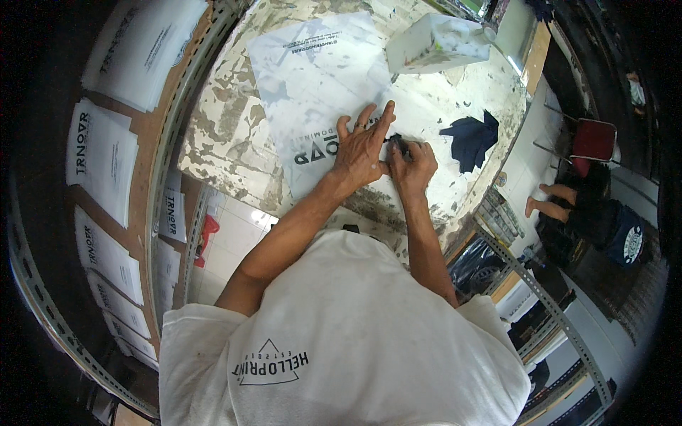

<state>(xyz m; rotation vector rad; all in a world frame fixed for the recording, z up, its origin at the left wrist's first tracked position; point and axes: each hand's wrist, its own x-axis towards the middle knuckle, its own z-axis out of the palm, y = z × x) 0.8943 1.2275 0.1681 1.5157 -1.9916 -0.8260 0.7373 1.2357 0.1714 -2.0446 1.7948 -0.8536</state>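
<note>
A translucent frosted plastic bag (323,78) with black print lies on the paint-flaked table (220,131). My left hand (362,148) rests on its right part with the fingers spread, covering some of the large lettering. Close beside it, at the bag's right edge, my right hand (414,169) is closed on a small wad of dark cloth (399,144), pressed down near my left thumb. Most of that wad is hidden by the fingers. To the right, a crumpled navy cloth (472,142) lies apart from both hands.
A white plastic jerry can (440,44) lies at the table's far side. Shelves at the left hold stacks of printed white bags (106,153). A metal rack (529,284) stands at the right. Beyond it are a red chair (594,139) and another person's bare legs (558,201).
</note>
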